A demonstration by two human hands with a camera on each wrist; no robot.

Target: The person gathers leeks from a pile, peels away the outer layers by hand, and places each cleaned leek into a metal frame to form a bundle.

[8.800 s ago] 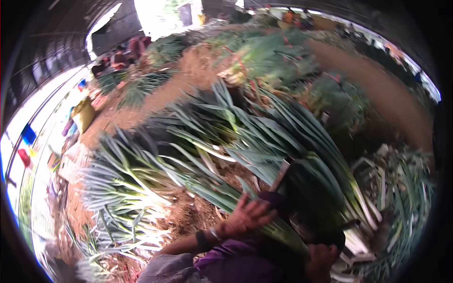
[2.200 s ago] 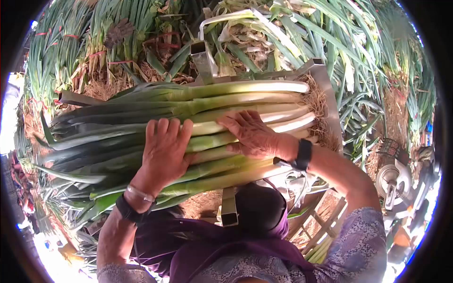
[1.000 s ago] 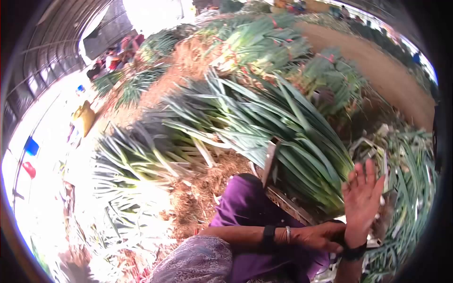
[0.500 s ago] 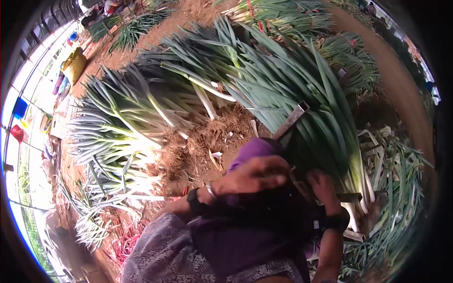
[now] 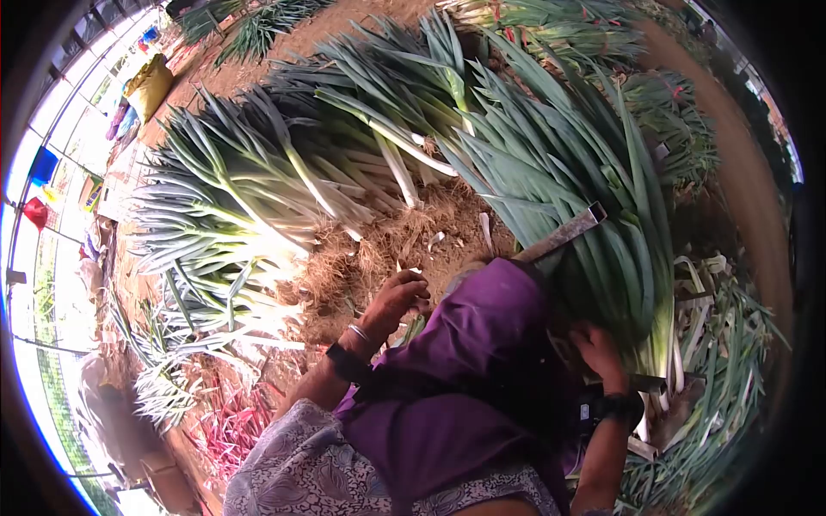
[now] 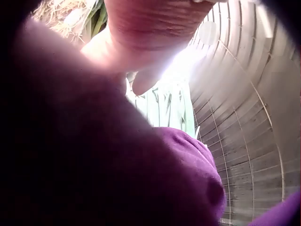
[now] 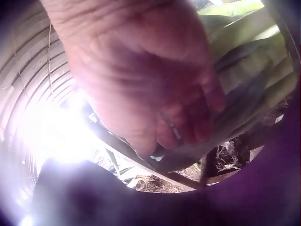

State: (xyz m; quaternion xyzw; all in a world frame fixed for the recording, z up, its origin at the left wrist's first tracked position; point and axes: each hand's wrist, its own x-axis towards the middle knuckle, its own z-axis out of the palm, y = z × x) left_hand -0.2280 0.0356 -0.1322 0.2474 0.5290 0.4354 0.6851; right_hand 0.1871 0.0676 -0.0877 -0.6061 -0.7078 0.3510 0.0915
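Note:
My right hand [image 5: 598,353] rests at the near side of a thick bundle of leeks [image 5: 585,172] lying across a metal rack [image 5: 564,235]. In the right wrist view its fingers [image 7: 202,127] point down along the side of the leeks [image 7: 254,70]. My left hand [image 5: 396,301] hovers beside the purple-covered knee [image 5: 499,301], its fingers loosely bent, with nothing visible in the grip. Closest to it is rooty, dirt-covered ground [image 5: 353,258]. The left wrist view shows part of the left hand [image 6: 146,37] close up; most of its fingers are hidden.
Loose leeks [image 5: 258,189] fan out on the ground at left, roots toward me. Leaf trimmings [image 5: 723,370] pile up at right. Red ties [image 5: 237,426] lie at lower left. A yellow sack [image 5: 148,86] stands farther back. Tied bundles [image 5: 551,34] lie beyond the rack.
Both hands were on the leeks; then the right hand rose, palm open, and came back down to the rack. The left hand moved from above the lap to left of the knee.

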